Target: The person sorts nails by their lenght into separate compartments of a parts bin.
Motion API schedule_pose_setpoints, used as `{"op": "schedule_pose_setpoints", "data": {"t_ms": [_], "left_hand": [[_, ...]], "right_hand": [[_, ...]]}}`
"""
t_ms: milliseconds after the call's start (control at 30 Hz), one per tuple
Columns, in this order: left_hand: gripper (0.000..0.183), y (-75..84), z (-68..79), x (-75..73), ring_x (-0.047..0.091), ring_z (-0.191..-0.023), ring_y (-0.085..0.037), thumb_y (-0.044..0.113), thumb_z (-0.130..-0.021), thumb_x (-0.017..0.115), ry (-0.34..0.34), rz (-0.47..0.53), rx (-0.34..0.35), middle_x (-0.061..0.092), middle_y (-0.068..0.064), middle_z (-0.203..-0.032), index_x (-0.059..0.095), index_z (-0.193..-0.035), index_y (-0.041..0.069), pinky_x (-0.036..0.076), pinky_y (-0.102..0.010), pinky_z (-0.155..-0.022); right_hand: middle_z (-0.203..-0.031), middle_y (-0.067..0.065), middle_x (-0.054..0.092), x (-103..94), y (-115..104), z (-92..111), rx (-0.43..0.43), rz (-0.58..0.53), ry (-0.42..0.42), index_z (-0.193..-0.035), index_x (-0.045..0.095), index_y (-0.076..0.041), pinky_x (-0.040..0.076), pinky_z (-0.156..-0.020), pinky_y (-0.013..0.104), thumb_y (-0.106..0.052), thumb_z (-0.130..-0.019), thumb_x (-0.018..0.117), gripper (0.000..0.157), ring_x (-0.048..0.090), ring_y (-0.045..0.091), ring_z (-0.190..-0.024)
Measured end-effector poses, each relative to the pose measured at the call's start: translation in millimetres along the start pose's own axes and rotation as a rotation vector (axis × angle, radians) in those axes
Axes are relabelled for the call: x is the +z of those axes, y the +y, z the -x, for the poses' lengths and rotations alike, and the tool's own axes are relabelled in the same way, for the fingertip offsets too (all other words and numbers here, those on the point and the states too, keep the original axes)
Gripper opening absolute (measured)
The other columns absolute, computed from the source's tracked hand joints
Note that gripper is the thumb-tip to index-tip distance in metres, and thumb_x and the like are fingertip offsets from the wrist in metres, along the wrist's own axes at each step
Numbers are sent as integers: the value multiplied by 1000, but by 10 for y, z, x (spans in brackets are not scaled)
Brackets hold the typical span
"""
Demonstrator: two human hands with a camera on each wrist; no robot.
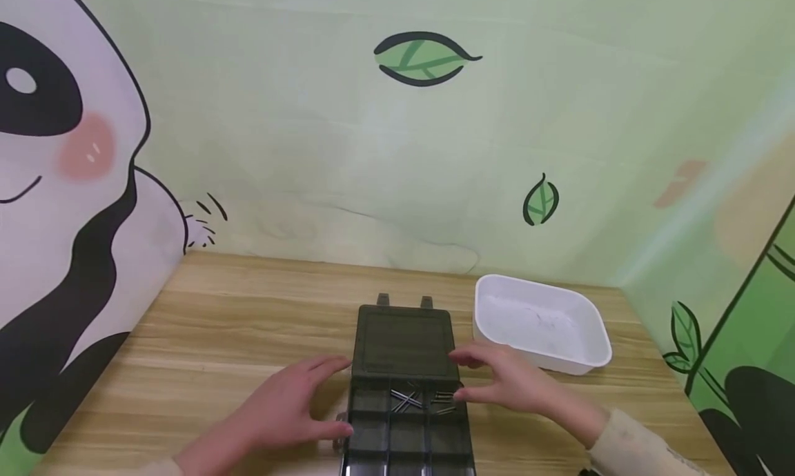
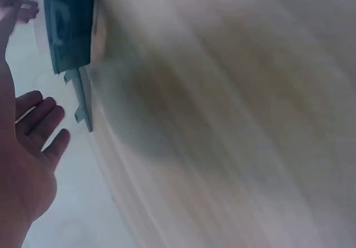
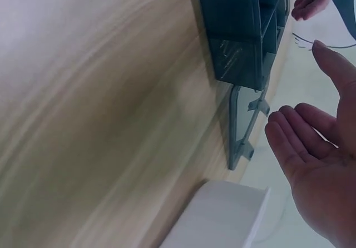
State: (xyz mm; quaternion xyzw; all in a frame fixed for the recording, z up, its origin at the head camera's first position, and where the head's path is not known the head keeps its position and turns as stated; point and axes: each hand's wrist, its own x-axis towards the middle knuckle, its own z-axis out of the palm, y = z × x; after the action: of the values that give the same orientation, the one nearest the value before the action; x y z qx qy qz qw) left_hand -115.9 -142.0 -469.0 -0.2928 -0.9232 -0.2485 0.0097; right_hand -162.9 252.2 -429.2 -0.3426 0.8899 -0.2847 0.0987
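Note:
A dark, see-through compartment box [image 1: 406, 440] lies on the table with its lid [image 1: 404, 341] folded back, two latches at the far edge. Thin metal pins, nails or screws [image 1: 406, 401], lie crossed in a far middle compartment. Several more metal pins [image 1: 443, 397] lie in the far right one. My left hand [image 1: 295, 405] is beside the box's left edge, thumb and fingers spread. On the opposite side, my right hand [image 1: 506, 379] has its fingers extended near the lid and rim. Both wrist views show the hands [image 2: 36, 142] [image 3: 314, 153] holding nothing; contact with the box is unclear.
A white plastic tray [image 1: 540, 321] stands right of the lid, behind my right hand, with faint dark marks inside. The wood-grain table [image 1: 248, 310] meets a printed wall cloth [image 1: 348, 152] at the back. A small clear part [image 1: 339, 428] shows by my left thumb.

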Motion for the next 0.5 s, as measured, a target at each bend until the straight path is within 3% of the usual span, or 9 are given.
{"op": "schedule_pose_setpoints", "data": {"t_ms": [267,500], "left_hand": [[87,-99,-175,-83,59,-136,-40,59,-91,79,-36,195,-187,61,-16,-150,55,-154,4,47,-61,-115],[80,-174,-296,-60,62,-133,-39,48,-95,81,-58,378,-247,62,-19,-150,54,-152,-2,47,-58,-115]], "right_hand": [[-137,22,69,84,105,100,8,-88,33,-142,62,7,58,-105,45,-39,-94,84,70,70,35,-121],[-140,25,67,155,187,150,66,-215,49,-143,59,10,56,-107,44,-35,-95,83,70,69,39,-124]]}}
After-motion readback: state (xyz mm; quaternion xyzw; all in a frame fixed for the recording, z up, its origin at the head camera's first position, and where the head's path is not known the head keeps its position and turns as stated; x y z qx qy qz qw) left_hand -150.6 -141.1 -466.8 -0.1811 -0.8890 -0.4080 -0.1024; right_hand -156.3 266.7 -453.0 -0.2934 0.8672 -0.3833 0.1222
